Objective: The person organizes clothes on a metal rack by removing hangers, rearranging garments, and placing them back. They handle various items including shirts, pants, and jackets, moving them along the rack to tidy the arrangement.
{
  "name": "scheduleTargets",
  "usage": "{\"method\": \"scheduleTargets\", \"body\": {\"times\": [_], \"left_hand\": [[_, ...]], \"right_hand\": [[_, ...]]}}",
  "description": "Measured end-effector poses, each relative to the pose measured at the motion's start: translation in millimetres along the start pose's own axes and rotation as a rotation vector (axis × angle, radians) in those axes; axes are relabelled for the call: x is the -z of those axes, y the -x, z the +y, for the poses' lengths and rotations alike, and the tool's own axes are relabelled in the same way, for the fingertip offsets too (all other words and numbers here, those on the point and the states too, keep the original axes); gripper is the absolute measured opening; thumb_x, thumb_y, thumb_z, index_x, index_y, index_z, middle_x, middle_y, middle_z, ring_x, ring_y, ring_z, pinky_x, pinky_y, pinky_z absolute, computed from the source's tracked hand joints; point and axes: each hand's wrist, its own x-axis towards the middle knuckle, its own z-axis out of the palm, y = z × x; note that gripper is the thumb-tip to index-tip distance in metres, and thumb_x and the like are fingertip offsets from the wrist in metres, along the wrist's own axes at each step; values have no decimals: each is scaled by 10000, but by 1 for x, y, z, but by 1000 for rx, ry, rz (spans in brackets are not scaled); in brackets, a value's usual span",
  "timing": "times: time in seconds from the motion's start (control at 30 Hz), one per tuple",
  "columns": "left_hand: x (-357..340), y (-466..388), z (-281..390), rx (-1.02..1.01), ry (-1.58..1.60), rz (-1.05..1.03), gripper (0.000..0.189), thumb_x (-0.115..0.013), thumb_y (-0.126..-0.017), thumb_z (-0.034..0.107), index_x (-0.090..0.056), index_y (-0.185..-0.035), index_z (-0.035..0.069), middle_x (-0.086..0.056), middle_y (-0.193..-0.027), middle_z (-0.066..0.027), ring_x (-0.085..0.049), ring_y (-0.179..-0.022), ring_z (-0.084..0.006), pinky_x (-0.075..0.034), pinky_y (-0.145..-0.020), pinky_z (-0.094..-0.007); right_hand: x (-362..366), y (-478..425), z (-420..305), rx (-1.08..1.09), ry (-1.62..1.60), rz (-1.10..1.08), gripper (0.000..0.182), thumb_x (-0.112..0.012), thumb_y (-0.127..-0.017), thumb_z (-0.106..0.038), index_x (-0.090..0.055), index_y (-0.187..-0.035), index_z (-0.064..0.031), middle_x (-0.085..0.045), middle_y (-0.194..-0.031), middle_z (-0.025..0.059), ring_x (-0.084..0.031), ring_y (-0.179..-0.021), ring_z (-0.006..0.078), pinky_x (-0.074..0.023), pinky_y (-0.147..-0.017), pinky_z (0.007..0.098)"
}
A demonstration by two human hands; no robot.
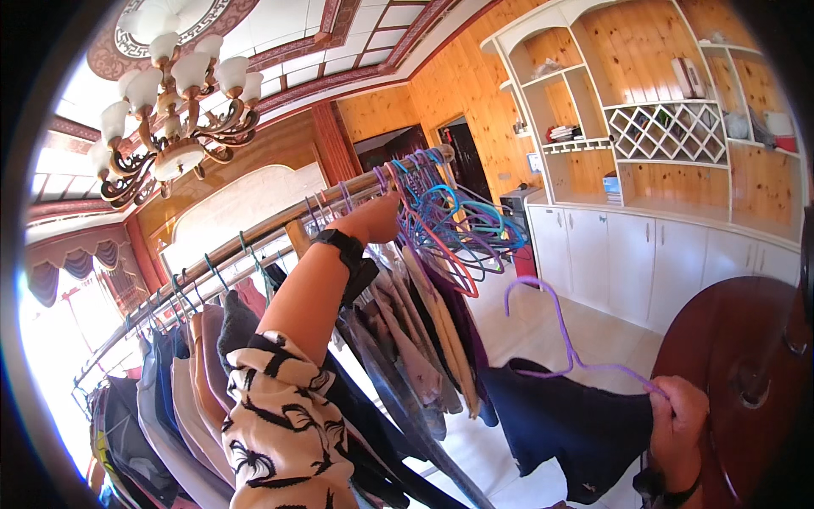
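My left hand (383,217) reaches up to the wooden clothes rail (286,223), among the hooks of bunched hangers (439,210). Its fingers are turned away, so what they hold is hidden. An orange-red hanger (439,242) slopes down just beside it. Lower at the right, my right hand (679,407) grips one end of a purple hanger (568,343). A dark navy garment, which looks like shorts (572,426), hangs from that hanger. The purple hook points up and is free of the rail.
Many garments (191,382) hang along the rail to the left, and more (407,331) below my left hand. A dark round wooden table (731,356) stands close to my right hand. White cabinets (626,254) line the far wall. A chandelier (181,108) hangs overhead.
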Motion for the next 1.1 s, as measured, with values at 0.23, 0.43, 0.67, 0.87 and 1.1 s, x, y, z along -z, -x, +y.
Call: {"method": "scheduleTargets", "body": {"times": [0.23, 0.43, 0.67, 0.87, 1.1], "left_hand": [[29, 48, 19, 0, -164, -126, 487, -589, -825, 175, -527, -1293, 54, -639, -1165, -257, -591, -1133, -415, -438, -1004, -467], [33, 72, 1, -155, -171, -228, 462, -653, -804, 278, -603, -1216, 75, -669, -1126, -180, -610, -1117, -361, -432, -1003, -449], [33, 87, -10, -180, -47, -144, 414, -679, -856, 279, -616, -1198, 55, -622, -1207, -182, -563, -1173, -362, -423, -1033, -442], [63, 137, 16, -69, -64, -69, 447, -667, -877, 224, -559, -1279, 61, -625, -1168, -191, -578, -1140, -369, -447, -999, -453], [90, 195, 28, -72, 29, 100, 475, -659, -865, 154, -528, -1312, 58, -618, -1232, -189, -575, -1174, -362, -446, -1021, -433]], "right_hand": [[-3, -52, -44, 216, -64, 11, 97, -592, -881, 3, -633, -964, 32, -643, -787, 196, -637, -659, 344, -452, -567, 368], [-38, -111, -85, 375, -111, 37, 365, -594, -848, 46, -611, -1209, 4, -649, -778, 193, -644, -626, 338, -483, -560, 404], [-89, -178, -109, 446, 109, -34, 313, -544, -889, -26, -650, -1183, -40, -644, -731, 208, -634, -638, 368, -482, -570, 454], [-145, -230, -132, 475, 115, 10, 193, -548, -842, -89, -700, -946, -29, -666, -726, 208, -668, -714, 391, -531, -655, 497], [-193, -290, -164, 522, 229, 65, 167, -583, -792, -115, -724, -774, -27, -692, -795, 217, -688, -800, 404, -559, -720, 475]]}}
